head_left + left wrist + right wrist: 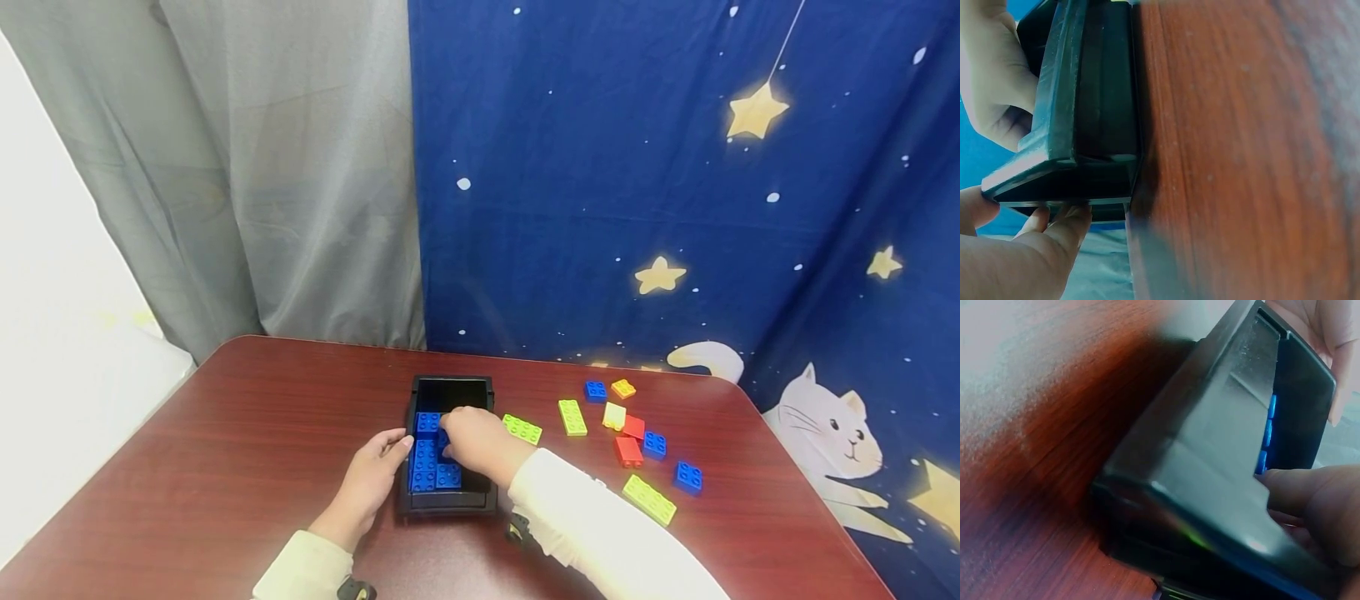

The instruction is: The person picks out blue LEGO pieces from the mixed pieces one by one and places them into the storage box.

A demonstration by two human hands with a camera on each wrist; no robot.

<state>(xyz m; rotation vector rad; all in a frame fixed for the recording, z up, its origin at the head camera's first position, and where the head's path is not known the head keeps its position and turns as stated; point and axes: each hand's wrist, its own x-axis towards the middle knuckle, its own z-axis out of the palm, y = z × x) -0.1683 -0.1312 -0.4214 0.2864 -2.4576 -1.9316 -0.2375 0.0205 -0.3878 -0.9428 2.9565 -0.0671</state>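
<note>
Right grip (480,437) bent into bin (453,500), pinching blue brick (443,442).

The table (262,433) is reddish-brown with wood grain and rounded far corners. A grey curtain (322,167) hangs in loose folds behind its far-left corner and the left part of its far edge. There it meets a dark blue curtain (555,208), which runs on past the far-right corner, printed with white dots, yellow stars (756,112) and, beyond the right edge, a white cat (832,425). Past the left edge lies a bright white area (60,292), too washed out to identify. Pale light glazes the table's near part.
</note>
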